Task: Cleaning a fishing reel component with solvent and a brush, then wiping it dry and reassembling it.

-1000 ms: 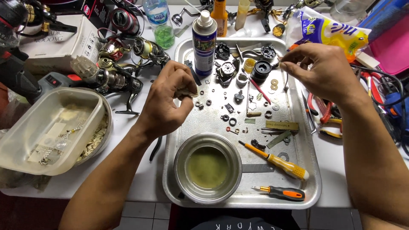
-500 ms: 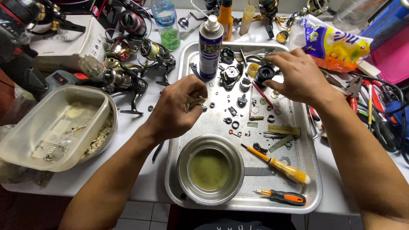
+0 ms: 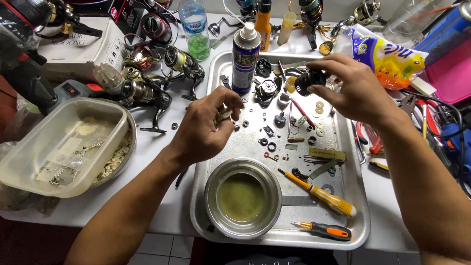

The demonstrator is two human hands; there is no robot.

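My left hand [image 3: 206, 128] hovers over the left part of a metal tray [image 3: 353, 216], its fingers pinched on a small metal part [image 3: 226, 114]. My right hand [image 3: 352, 87] is raised over the tray's far right and grips a round black reel part [image 3: 310, 81] between thumb and fingers. Many small washers, rings and screws [image 3: 279, 132] lie scattered on the tray between the two hands. A blue spray can [image 3: 245, 58] stands at the tray's far left corner, just beyond my left hand.
A steel bowl of greenish liquid [image 3: 242, 197] sits at the tray's near edge, two orange-handled screwdrivers [image 3: 326, 198] beside it. Left stands a plastic tub [image 3: 59, 147] on a metal bowl, fishing reels [image 3: 147, 91] behind. Pliers, a yellow bag [image 3: 390, 56] and cables crowd the right.
My right hand has picked the black reel part up off the tray and lifted it. My left hand has stayed over the tray's left part, still pinching its small part.
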